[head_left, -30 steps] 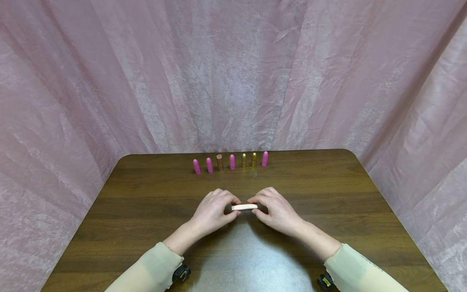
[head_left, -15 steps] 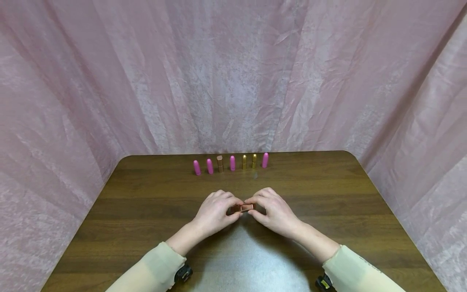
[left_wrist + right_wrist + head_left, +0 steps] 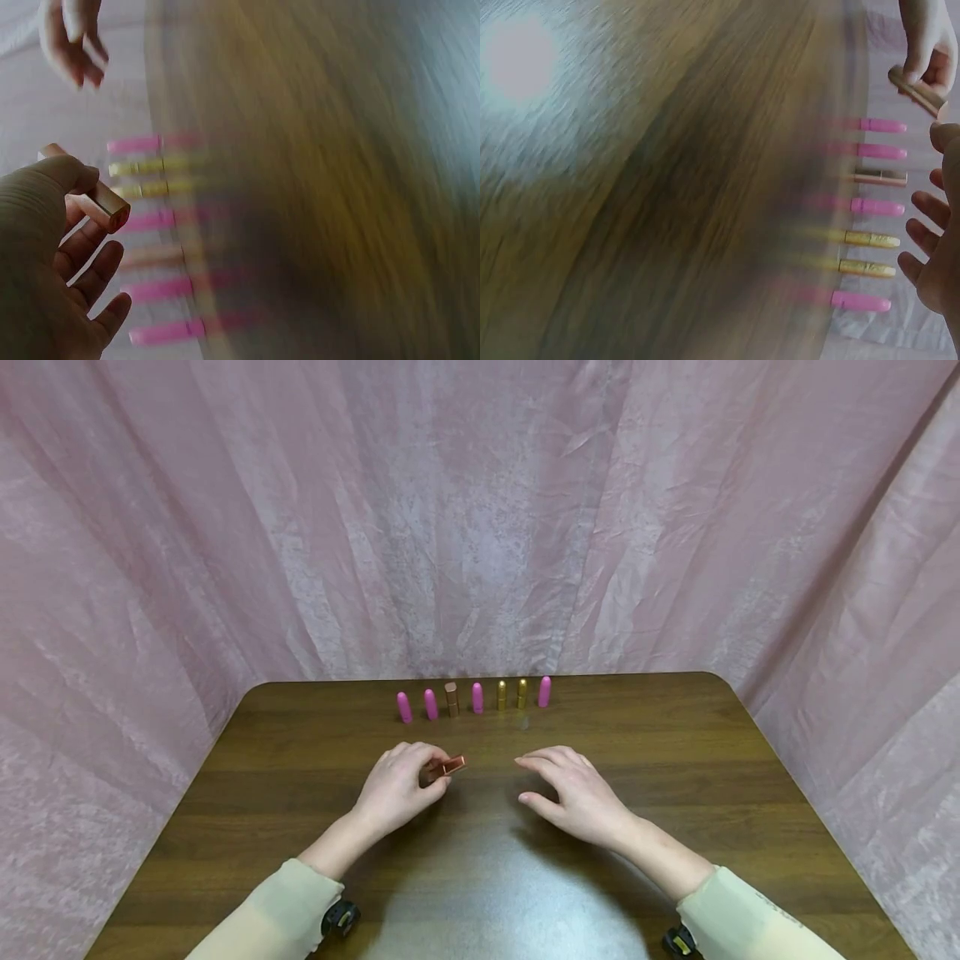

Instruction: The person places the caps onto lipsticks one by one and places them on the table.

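My left hand (image 3: 397,783) pinches a copper-coloured lipstick (image 3: 453,765) between thumb and fingers, above the table left of the middle. In the left wrist view the same lipstick (image 3: 106,205) slants out past the thumb, its cap on the table side hard to tell apart from the body. Across from it, my right hand (image 3: 581,795) hovers over the table with thumb and fingers apart and holds nothing. Behind both hands, a row of upright lipsticks includes pink ones (image 3: 477,697), gold ones (image 3: 502,695) and a copper one (image 3: 452,699).
The brown wooden table (image 3: 637,735) has rounded far corners. A pink curtain (image 3: 480,527) hangs right behind its far edge and along both sides. A bright patch of light shines on the near part of the tabletop.
Both hands held the lipstick at the middle earlier. Now my right hand has let go, and my left hand has carried the lipstick to the left, tilting it.
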Demonstrator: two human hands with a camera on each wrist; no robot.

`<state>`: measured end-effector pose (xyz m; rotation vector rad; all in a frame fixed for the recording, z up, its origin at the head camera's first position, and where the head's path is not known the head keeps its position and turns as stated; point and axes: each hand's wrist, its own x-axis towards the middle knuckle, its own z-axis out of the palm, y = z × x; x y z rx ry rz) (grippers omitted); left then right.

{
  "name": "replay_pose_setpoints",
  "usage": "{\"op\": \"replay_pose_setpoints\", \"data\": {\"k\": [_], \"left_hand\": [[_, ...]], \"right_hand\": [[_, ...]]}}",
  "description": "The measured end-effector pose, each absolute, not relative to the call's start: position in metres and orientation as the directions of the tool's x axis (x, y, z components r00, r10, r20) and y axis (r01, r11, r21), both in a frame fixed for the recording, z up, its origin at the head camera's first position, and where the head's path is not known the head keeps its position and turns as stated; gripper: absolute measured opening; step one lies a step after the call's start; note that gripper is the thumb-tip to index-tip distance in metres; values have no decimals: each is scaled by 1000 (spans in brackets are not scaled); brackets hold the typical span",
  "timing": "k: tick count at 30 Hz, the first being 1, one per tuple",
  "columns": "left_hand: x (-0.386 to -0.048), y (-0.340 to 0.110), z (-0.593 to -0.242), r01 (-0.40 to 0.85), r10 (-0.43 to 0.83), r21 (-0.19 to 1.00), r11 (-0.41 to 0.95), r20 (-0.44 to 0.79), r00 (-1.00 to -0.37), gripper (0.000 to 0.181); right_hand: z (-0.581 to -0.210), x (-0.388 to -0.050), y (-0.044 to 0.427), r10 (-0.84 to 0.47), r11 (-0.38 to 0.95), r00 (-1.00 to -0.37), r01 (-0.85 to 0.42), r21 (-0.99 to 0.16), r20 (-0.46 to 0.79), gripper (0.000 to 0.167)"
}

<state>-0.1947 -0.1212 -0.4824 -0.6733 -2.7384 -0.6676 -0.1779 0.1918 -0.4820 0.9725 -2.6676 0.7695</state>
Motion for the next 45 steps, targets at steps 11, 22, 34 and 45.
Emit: {"op": "replay_pose_setpoints", "data": {"k": [11, 22, 34, 45], "left_hand": [[-217, -189, -484, 227, 119, 548, 805, 226, -967, 28], [-256, -227, -486, 52, -30, 643, 764, 116, -993, 37], [-287, -222, -495, -32, -62, 659, 751, 23, -998, 35], [-295, -215, -496, -44, -63, 647, 761, 7, -998, 35]], "right_hand": [[-490, -182, 206, -619, 725, -734, -671, -156, 279, 72], [-496, -187, 209, -638, 736, -729, -672, -81, 248, 76], [-501, -187, 211, -616, 750, -761, -646, -141, 203, 76], [-505, -185, 214, -617, 753, -762, -644, -136, 196, 75]]}}
